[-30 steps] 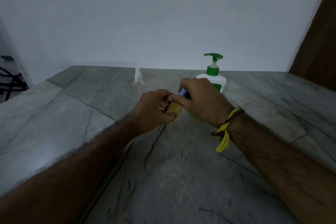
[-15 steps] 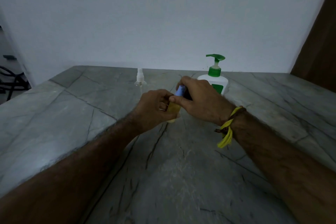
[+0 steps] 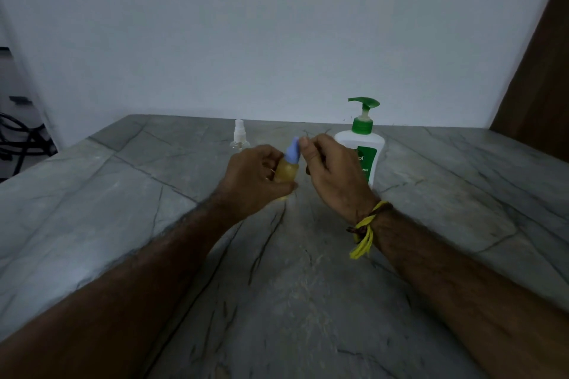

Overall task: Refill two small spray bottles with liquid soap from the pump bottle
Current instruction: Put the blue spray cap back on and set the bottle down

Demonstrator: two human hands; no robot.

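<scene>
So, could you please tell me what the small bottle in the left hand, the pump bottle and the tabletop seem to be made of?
Small bottle: probably clear plastic, since yellowish liquid shows through; its blue cap looks matte and opaque. Pump bottle: glossy white opaque plastic with a green pump head. Tabletop: apparently grey stone slabs, going by the veins and joint lines.

The pump bottle (image 3: 360, 151) stands just behind the right hand (image 3: 331, 175); a clear spray bottle (image 3: 239, 136) stands behind the left hand (image 3: 255, 177); bare stone counter (image 3: 123, 194) lies to either side.
</scene>
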